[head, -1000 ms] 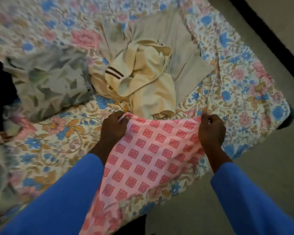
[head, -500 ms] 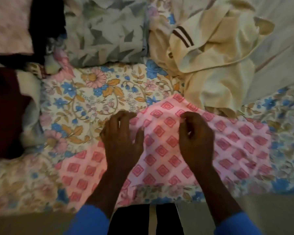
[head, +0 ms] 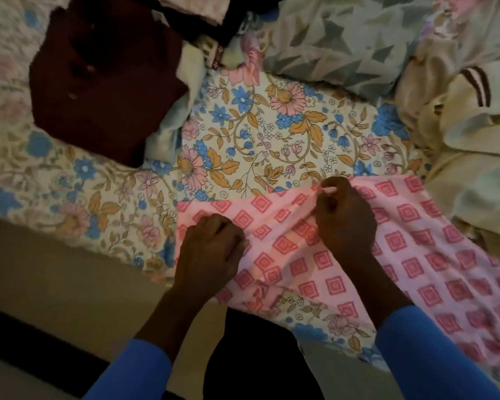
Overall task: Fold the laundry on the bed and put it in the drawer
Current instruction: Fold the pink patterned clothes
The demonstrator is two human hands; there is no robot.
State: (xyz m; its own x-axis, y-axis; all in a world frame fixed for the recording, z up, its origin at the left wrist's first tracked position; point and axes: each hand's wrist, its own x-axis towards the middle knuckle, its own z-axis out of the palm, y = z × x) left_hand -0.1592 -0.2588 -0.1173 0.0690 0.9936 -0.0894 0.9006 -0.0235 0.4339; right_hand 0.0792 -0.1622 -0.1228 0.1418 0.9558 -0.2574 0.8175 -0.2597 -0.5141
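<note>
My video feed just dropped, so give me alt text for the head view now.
A pink cloth with red squares lies at the near edge of the floral bedsheet; the left hand bunches it, the right hand pinches its far edge. A dark maroon garment lies upper left, a cream striped garment at right.

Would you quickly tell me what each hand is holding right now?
Left hand: fingers curled, gripping the pink cloth.
Right hand: pinching the pink cloth's top edge.
</note>
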